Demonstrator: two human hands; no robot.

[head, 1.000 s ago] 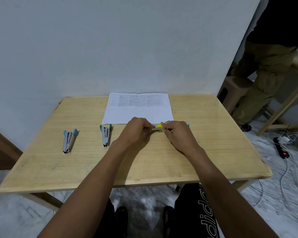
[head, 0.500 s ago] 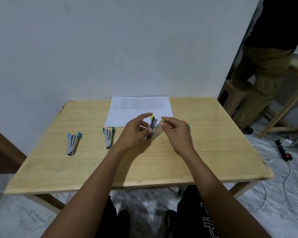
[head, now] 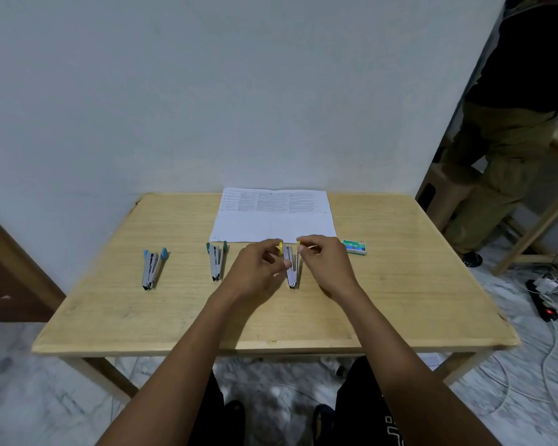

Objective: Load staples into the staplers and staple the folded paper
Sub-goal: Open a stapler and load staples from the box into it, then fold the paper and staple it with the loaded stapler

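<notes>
Grips the yellow stapler (head: 292, 268) with both hands, near the middle of the wooden table (head: 400, 284), just in front of the near edge of the folded paper (head: 274, 220). Pinches its left arm near the yellow tip between the curled thumb and fingers of the left hand (head: 258, 268); pinches the yellow tip of its right arm with the curled fingertips of the right hand (head: 326, 265). Splayed open in a narrow V, yellow ends away from the person, hinge end nearest and low over the tabletop; cannot tell whether touching the wood. Just left of the left hand, a green stapler (head: 216, 260), and farther left a blue stapler (head: 152, 268), both lying flat and splayed open the same way, hinge ends toward the person. Near the right hand, a small green staple box (head: 354, 247) flat on the table, beside the paper's near right corner. Paper flat by the far edge, printed lines across its far half. At the right of the view, another person (head: 512, 123) standing beyond the table; on the floor there, a black power strip (head: 543, 300) with a red light, among loose white cables.
</notes>
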